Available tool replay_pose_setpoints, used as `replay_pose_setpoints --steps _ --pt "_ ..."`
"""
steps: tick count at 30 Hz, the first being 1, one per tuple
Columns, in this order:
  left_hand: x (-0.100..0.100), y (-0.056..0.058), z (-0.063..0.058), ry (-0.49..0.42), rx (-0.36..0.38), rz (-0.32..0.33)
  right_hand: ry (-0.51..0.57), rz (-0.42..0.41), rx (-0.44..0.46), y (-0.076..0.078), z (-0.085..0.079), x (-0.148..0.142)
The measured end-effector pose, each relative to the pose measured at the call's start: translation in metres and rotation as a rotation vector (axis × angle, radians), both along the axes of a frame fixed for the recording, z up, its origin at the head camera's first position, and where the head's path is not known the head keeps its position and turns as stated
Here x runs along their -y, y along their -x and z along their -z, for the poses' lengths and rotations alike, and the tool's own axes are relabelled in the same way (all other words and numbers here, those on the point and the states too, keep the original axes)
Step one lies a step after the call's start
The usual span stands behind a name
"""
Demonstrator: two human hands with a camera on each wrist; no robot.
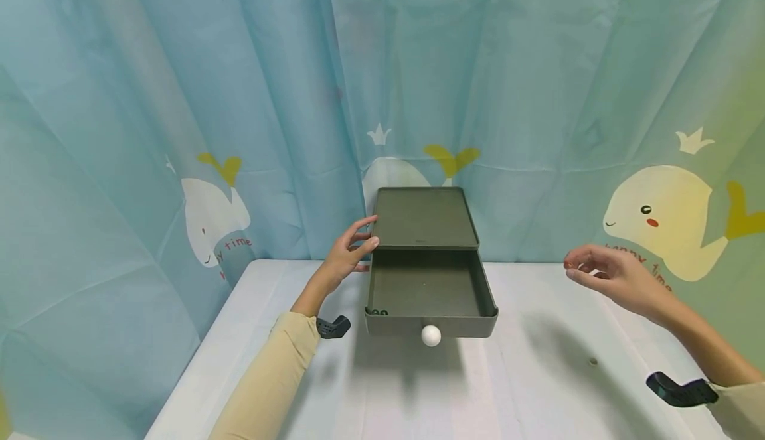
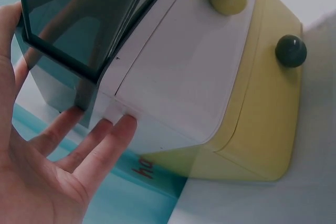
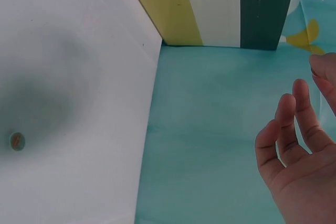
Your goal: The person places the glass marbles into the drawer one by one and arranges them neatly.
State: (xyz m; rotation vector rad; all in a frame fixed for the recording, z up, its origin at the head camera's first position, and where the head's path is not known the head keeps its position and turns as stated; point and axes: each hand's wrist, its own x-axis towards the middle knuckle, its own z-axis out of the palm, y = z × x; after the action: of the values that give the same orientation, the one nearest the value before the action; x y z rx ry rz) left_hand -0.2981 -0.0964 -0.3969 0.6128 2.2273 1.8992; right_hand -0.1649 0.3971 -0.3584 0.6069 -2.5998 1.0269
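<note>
A small drawer cabinet stands on the table with its dark green top drawer (image 1: 427, 287) pulled out. Inside this drawer's front left corner lie small dark round things (image 1: 376, 312). My left hand (image 1: 346, 254) touches the cabinet's left side; in the left wrist view its spread fingers (image 2: 107, 153) rest against the white middle drawer (image 2: 184, 61). Off to the right, my right hand (image 1: 621, 277) is raised above the table, thumb and forefinger pinching a small reddish thing (image 1: 568, 265), mostly hidden by the fingertips. Below it lies a small round piece (image 1: 593, 361), greenish with a brown middle.
Under the white drawer is a yellow bottom drawer (image 2: 262, 98) with a dark knob (image 2: 291, 51). The green drawer carries a white knob (image 1: 431, 335). A blue curtain (image 1: 526, 95) with whales hangs behind the white table (image 1: 526, 387).
</note>
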Motion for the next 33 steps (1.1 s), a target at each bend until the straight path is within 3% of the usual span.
replay_pose_setpoints --steps 20,33 --pt "0.001 -0.001 -0.001 0.002 -0.007 -0.014 -0.034 0.008 0.031 0.003 -0.008 0.004" --pt "0.000 -0.001 -0.001 -0.003 -0.007 -0.011 -0.068 -0.079 0.017 0.013 -0.030 0.015"
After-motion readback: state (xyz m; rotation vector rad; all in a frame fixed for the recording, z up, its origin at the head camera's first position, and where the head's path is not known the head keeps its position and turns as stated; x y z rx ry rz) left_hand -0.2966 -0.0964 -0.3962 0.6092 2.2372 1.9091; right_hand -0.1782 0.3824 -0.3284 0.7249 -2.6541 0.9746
